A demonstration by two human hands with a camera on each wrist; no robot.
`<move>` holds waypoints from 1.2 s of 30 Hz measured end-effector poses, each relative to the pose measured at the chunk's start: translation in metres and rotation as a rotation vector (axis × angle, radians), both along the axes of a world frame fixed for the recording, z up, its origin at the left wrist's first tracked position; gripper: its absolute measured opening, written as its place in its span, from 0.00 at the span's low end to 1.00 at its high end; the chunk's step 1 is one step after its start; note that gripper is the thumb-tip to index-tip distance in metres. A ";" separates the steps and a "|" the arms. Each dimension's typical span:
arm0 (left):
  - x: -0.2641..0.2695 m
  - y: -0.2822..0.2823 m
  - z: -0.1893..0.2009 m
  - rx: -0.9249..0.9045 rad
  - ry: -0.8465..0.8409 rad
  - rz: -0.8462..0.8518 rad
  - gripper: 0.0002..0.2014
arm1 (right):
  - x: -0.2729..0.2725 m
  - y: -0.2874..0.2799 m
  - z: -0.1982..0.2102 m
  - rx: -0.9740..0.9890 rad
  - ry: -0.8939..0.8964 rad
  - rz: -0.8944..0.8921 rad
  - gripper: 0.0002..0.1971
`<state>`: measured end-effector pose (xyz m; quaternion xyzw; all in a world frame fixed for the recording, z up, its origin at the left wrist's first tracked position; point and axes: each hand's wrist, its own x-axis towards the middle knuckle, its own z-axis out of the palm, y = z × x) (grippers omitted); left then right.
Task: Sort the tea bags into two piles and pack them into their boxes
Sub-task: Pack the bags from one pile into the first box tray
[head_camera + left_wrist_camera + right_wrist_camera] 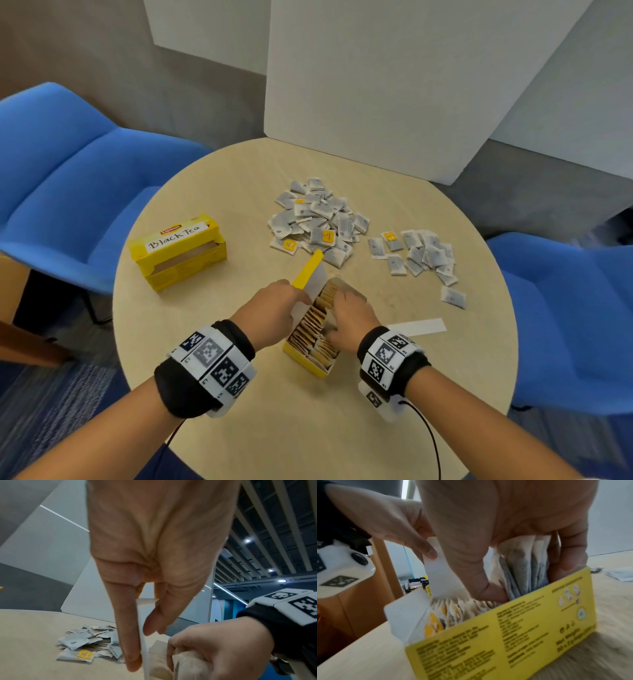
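Observation:
An open yellow tea box (310,356) (505,635) sits near the table's front, packed with a row of upright tea bags (315,325). My right hand (349,315) (522,574) grips a stack of tea bags (522,566) between thumb and fingers, its lower ends inside the box's far end. My left hand (274,308) (142,635) pinches the box's raised white-and-yellow lid flap (311,274) (436,572). A second yellow box labelled "Black Tea" (178,251) stands at the left. Two loose piles of tea bags lie behind: a big one (315,219) (89,642) and a smaller one (418,253).
The round beige table (239,192) has blue chairs on the left (61,178) and right (565,308). White panels (376,85) stand behind the far edge. A white paper strip (418,327) lies right of my right wrist.

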<state>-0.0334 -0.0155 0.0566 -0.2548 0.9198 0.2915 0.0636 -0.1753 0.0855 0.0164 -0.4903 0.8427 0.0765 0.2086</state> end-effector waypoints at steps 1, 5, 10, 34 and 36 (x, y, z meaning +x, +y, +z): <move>0.000 -0.001 0.000 0.000 0.000 -0.002 0.26 | -0.001 0.000 0.000 0.017 0.012 0.009 0.25; 0.000 -0.003 -0.003 -0.002 -0.009 0.004 0.28 | -0.001 0.002 -0.003 0.075 0.030 0.006 0.26; -0.002 -0.001 -0.003 -0.011 -0.021 0.004 0.28 | -0.003 0.005 -0.007 0.066 -0.053 0.007 0.28; -0.008 0.008 -0.003 -0.045 -0.050 0.041 0.30 | -0.033 0.019 -0.012 -0.145 -0.204 0.039 0.11; -0.008 0.008 -0.003 -0.049 -0.050 0.045 0.30 | -0.033 0.021 -0.009 -0.162 -0.230 0.022 0.12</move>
